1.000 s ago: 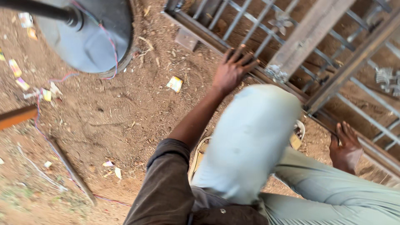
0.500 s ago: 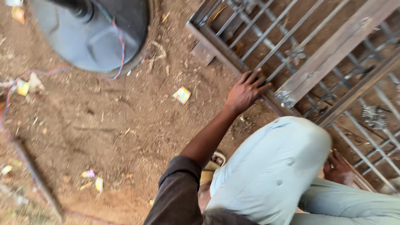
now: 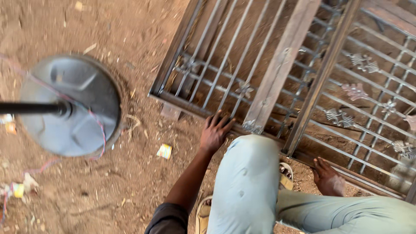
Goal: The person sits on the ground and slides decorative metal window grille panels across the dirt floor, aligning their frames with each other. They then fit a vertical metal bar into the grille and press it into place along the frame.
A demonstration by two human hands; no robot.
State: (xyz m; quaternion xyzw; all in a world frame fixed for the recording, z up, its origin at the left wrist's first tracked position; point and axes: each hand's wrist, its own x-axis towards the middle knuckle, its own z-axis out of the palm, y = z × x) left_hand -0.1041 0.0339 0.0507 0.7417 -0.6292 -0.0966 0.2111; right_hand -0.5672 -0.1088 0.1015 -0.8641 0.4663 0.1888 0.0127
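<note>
Rusty barred metal gate frame point(image 3: 277, 82) under left hand point(image 3: 215, 132)

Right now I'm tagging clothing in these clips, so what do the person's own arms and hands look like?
Both hands are bare: no gloves, rings or watch visible. The left hand has a bare forearm, with a dark grey-brown short sleeve at the upper arm. Of the right hand only the hand shows; its arm is hidden behind the pale trouser leg.

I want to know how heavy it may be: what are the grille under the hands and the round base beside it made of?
The grille looks like bare welded steel: thin straight bars, flat frame, cast flower ornaments, a dull brown, rusty-looking surface. The left hand rests on its edge. The round base looks like moulded grey plastic or painted metal; I cannot tell which.
</note>
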